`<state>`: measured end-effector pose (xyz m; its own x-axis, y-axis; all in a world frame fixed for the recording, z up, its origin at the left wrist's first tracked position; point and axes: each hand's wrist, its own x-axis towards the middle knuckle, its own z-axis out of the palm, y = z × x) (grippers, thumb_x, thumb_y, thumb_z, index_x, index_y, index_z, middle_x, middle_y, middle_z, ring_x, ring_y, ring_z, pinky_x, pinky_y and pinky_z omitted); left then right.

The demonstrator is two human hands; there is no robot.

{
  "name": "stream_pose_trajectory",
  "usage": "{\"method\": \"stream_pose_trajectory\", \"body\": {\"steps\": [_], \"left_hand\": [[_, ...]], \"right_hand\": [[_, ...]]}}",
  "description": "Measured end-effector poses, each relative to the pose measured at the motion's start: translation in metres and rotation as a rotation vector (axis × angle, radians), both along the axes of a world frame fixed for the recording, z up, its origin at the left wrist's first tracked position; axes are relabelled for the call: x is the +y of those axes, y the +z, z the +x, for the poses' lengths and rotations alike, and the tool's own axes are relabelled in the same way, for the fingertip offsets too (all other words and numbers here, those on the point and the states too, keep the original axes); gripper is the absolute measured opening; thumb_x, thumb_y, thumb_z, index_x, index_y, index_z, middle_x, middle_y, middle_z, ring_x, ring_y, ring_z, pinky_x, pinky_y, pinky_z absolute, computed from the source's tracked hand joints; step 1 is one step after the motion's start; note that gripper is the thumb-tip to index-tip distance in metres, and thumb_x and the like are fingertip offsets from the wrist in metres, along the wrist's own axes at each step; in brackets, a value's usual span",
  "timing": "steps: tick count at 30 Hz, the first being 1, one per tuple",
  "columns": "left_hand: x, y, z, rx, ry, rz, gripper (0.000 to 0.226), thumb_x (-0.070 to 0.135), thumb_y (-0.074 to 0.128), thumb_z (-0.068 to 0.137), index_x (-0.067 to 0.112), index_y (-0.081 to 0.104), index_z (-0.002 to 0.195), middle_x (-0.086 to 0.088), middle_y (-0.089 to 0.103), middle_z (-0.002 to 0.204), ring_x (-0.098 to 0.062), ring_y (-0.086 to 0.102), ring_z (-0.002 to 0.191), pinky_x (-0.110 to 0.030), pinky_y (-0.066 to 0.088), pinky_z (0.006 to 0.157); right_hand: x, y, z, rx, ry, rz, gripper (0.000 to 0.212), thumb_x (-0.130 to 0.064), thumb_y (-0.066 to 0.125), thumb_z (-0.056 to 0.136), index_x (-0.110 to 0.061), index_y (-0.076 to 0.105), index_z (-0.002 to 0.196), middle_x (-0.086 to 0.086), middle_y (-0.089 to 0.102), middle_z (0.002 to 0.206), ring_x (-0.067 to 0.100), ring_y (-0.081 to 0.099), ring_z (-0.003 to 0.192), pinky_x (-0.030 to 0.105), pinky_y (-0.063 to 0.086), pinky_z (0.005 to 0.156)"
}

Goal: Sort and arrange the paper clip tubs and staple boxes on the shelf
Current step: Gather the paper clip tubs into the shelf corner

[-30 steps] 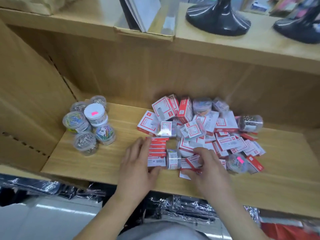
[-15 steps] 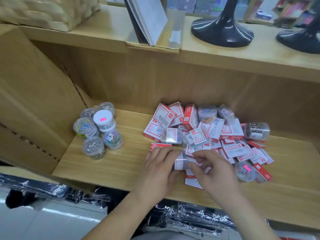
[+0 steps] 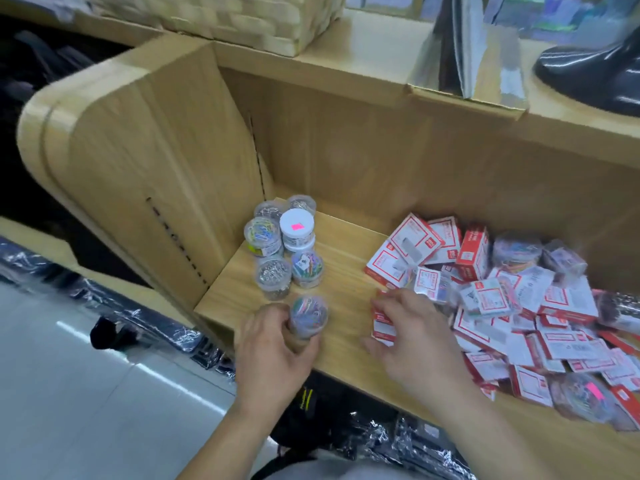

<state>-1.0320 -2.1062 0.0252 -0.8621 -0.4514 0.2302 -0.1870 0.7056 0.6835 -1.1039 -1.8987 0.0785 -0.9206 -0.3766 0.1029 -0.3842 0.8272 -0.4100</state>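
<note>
The left hand (image 3: 273, 351) was closed around a clear tub of coloured paper clips (image 3: 308, 315), held just above the shelf (image 3: 346, 265) at the front edge. The sorted tub cluster (image 3: 284, 244) stood at 12 o'clock of that tub, near the left wall. The right hand (image 3: 412, 337) rested with fingers curled on a short stack of staple boxes (image 3: 382, 323); the mixed pile (image 3: 519, 299) lay at 3 o'clock. Recommended procedure: set the tub upright, touching the cluster's front row, and release only once its base sits flat. Keep the stack squared with the right hand.
</note>
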Motion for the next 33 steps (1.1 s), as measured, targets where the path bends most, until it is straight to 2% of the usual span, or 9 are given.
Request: {"method": "stream_pose_trajectory", "body": {"steps": [4, 9, 11, 12, 15, 17, 23, 27, 33], "left_hand": [[-0.011, -0.003, -0.002, -0.063, 0.077, -0.221, 0.039, 0.055, 0.080, 0.072, 0.026, 0.055, 0.074, 0.009, 0.053, 0.083, -0.022, 0.051, 0.082, -0.040, 0.040, 0.073], [0.002, 0.006, -0.001, 0.184, -0.159, -0.078, 0.033, 0.035, 0.078, 0.082, 0.020, 0.054, 0.067, 0.011, 0.050, 0.075, -0.017, 0.054, 0.070, -0.039, 0.048, 0.062], [0.022, 0.019, -0.006, 0.179, -0.423, -0.064, 0.029, 0.044, 0.080, 0.081, 0.021, 0.068, 0.093, 0.009, 0.060, 0.101, -0.014, 0.060, 0.093, -0.037, 0.053, 0.079], [0.031, 0.023, -0.012, 0.098, -0.534, -0.092, 0.051, 0.051, 0.080, 0.077, 0.025, 0.066, 0.118, 0.006, 0.057, 0.125, -0.015, 0.056, 0.114, -0.038, 0.051, 0.095], [0.048, 0.026, -0.040, -0.221, -0.741, -0.171, 0.118, 0.064, 0.079, 0.067, 0.040, 0.011, 0.160, 0.013, 0.000, 0.168, -0.010, 0.009, 0.153, -0.033, 0.018, 0.124], [0.052, 0.026, -0.060, -0.270, -0.805, -0.236, 0.125, 0.065, 0.080, 0.066, 0.037, 0.002, 0.160, 0.011, -0.003, 0.169, -0.009, 0.000, 0.153, -0.030, 0.010, 0.125], [0.049, 0.028, -0.083, -0.114, -0.798, -0.272, 0.078, 0.062, 0.068, 0.076, 0.029, 0.050, 0.144, 0.009, 0.056, 0.133, -0.015, 0.054, 0.123, -0.034, 0.052, 0.096], [0.062, 0.024, -0.075, 0.059, -0.717, -0.395, 0.051, 0.054, 0.053, 0.089, 0.023, 0.063, 0.128, 0.004, 0.063, 0.121, -0.023, 0.068, 0.098, -0.036, 0.058, 0.066], [0.077, 0.007, -0.055, 0.181, -0.826, -0.332, 0.041, 0.023, 0.074, 0.091, 0.025, 0.064, 0.131, -0.007, 0.052, 0.148, -0.031, 0.054, 0.129, -0.045, 0.053, 0.096]], "right_hand": [[0.010, -0.013, -0.002, 0.086, -0.010, 0.071, 0.048, -0.043, 0.086, 0.068, -0.022, 0.074, 0.109, -0.002, 0.063, 0.111, 0.028, 0.059, 0.103, 0.043, 0.054, 0.084], [0.032, -0.009, -0.006, -0.001, 0.021, -0.243, 0.024, -0.020, 0.083, 0.080, -0.022, 0.074, 0.103, -0.011, 0.065, 0.106, 0.015, 0.066, 0.095, 0.040, 0.057, 0.079], [0.040, -0.003, -0.006, -0.084, -0.033, -0.390, 0.023, -0.014, 0.083, 0.081, -0.024, 0.075, 0.100, -0.015, 0.067, 0.099, 0.008, 0.069, 0.085, 0.036, 0.058, 0.077], [0.042, -0.001, -0.004, -0.117, -0.057, -0.431, 0.024, -0.012, 0.082, 0.081, -0.024, 0.075, 0.100, -0.015, 0.068, 0.098, 0.007, 0.069, 0.084, 0.032, 0.058, 0.077], [0.051, 0.006, 0.005, -0.112, -0.082, -0.478, 0.021, -0.009, 0.082, 0.080, -0.021, 0.076, 0.097, -0.014, 0.070, 0.096, 0.004, 0.069, 0.085, 0.020, 0.055, 0.074], [0.059, 0.008, 0.011, -0.095, -0.100, -0.476, 0.019, -0.010, 0.081, 0.081, -0.022, 0.076, 0.095, -0.014, 0.071, 0.095, 0.004, 0.068, 0.085, 0.018, 0.053, 0.070], [0.102, 0.001, 0.024, -0.043, -0.291, -0.393, 0.020, -0.012, 0.082, 0.080, -0.024, 0.076, 0.095, -0.012, 0.070, 0.087, 0.007, 0.066, 0.078, 0.020, 0.051, 0.067], [0.118, -0.010, 0.039, 0.005, -0.353, -0.396, 0.022, -0.014, 0.084, 0.077, -0.026, 0.075, 0.094, -0.015, 0.067, 0.088, 0.006, 0.064, 0.072, 0.038, 0.056, 0.065], [0.113, -0.018, 0.062, 0.045, -0.294, -0.099, 0.071, -0.055, 0.092, 0.055, -0.031, 0.070, 0.118, -0.012, 0.057, 0.123, 0.014, 0.056, 0.112, 0.029, 0.049, 0.091]]}}
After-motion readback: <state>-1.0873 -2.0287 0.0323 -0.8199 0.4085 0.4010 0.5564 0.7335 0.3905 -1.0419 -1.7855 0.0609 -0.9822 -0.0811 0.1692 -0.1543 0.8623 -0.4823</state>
